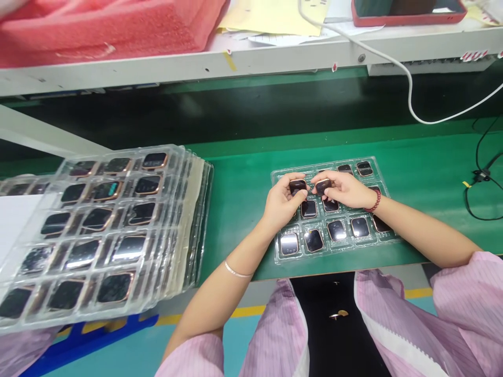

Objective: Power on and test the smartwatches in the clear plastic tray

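Note:
A clear plastic tray (pixel 332 251) lies on the green mat, its pockets holding several dark square watch faces with thin metallic rims. Above its left part, my left hand (pixel 283 201) grips one watch face (pixel 297 186) between thumb and fingers. My right hand (pixel 348 189) holds another watch face (pixel 323 186) just beside it, a small gap apart. Both hands cover part of the tray's upper rows. One more watch face (pixel 290 244) sits in the tray's front left pocket.
A tall stack of filled trays (pixel 157 246) stands at the left. Overhead runs a white shelf edge (pixel 275 62) with red foam (pixel 118 31), papers and a red-cased phone (pixel 408 20). A white cable (pixel 411 97) hangs down, and black cables (pixel 481 175) lie at the right.

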A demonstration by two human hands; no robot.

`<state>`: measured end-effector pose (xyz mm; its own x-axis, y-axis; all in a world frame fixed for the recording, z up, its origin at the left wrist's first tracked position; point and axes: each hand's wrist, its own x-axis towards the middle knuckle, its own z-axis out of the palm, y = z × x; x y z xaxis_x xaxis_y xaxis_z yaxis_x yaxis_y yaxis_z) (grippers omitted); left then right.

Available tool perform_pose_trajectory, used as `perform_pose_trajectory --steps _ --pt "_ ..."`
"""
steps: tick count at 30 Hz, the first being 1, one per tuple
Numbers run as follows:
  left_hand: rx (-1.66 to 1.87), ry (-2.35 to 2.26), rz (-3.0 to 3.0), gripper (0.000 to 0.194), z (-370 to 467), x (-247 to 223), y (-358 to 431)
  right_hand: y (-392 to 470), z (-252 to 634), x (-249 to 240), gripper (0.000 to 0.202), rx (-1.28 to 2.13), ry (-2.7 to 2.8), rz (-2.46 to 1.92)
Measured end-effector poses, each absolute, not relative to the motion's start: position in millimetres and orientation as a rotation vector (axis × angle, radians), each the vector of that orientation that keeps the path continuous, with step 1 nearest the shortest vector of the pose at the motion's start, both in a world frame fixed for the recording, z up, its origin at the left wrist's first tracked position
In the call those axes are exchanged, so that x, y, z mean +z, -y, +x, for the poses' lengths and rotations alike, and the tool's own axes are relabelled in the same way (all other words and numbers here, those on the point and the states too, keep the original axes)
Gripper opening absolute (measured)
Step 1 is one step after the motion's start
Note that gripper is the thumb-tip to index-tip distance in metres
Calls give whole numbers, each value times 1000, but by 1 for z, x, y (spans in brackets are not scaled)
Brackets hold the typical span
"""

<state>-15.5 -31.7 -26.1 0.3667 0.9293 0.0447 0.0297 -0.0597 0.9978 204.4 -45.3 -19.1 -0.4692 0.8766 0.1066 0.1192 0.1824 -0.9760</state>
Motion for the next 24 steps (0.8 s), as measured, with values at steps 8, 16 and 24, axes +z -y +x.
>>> perform_pose_trajectory --steps 8,16,24 --pt "932 -941 1410 28 -15 -21 34 45 206 -18 29 1382 1722 -967" --pt "901 -954 1388 29 -14 -11 36 44 207 -15 19 1455 1653 -1012" --pt "898 -949 1361 35 -16 -17 34 46 206 -11 17 1473 1639 -1029"
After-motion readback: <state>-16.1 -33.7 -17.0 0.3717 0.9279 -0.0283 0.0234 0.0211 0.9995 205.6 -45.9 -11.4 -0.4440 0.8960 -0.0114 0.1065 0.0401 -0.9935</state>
